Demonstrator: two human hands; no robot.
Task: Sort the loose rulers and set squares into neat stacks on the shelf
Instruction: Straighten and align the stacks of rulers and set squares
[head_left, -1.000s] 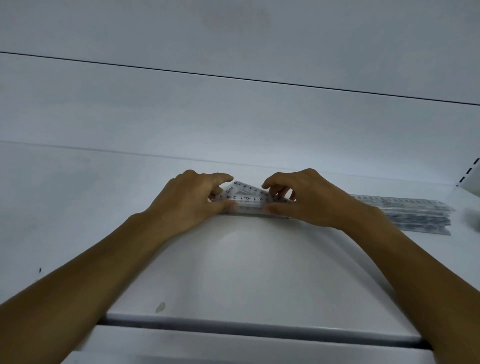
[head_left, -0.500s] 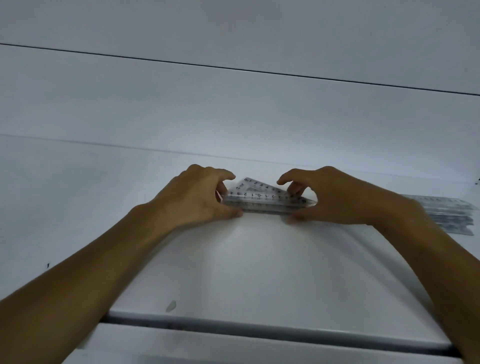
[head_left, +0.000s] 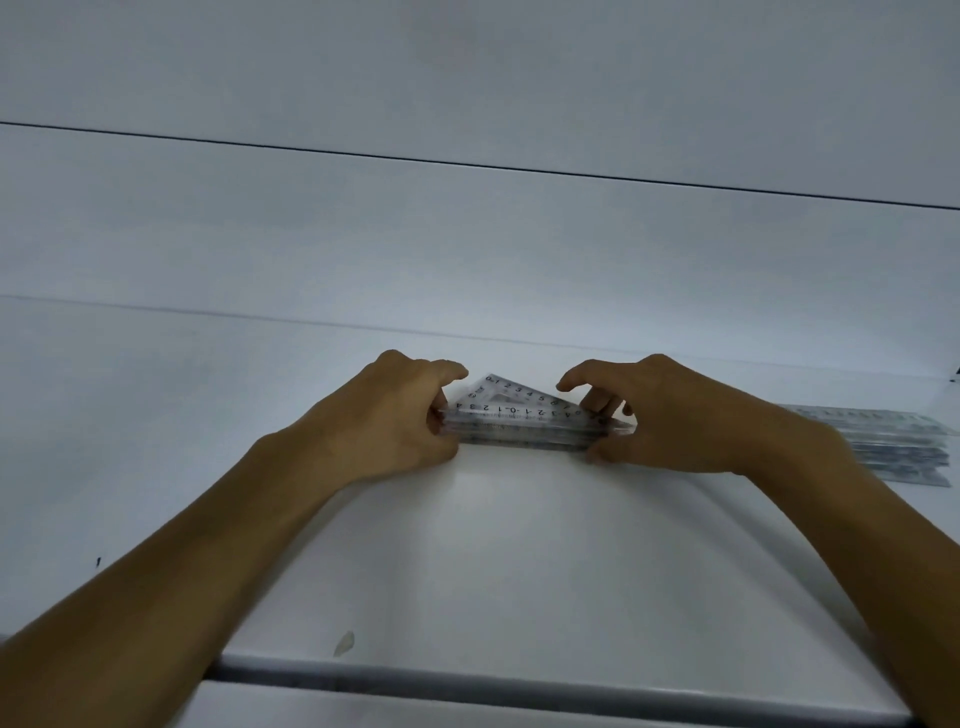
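A stack of clear plastic set squares (head_left: 522, 415) with black numbers lies on the white shelf (head_left: 519, 545), near its back. My left hand (head_left: 395, 410) clasps the stack's left end, thumb in front and fingers over the top. My right hand (head_left: 670, 415) clasps the right end the same way, its index finger lifted above the stack. Each hand hides one corner of the stack. A separate stack of clear straight rulers (head_left: 893, 441) lies flat on the shelf to the right, behind my right wrist.
The shelf's white back wall (head_left: 467, 249) rises right behind the stacks. A grey rail (head_left: 519, 680) runs along the shelf's front edge. A small pale scrap (head_left: 344, 642) lies just behind that rail.
My hands have spread apart along the set squares, from near the middle to the two ends. More of the stack's numbered top shows now.
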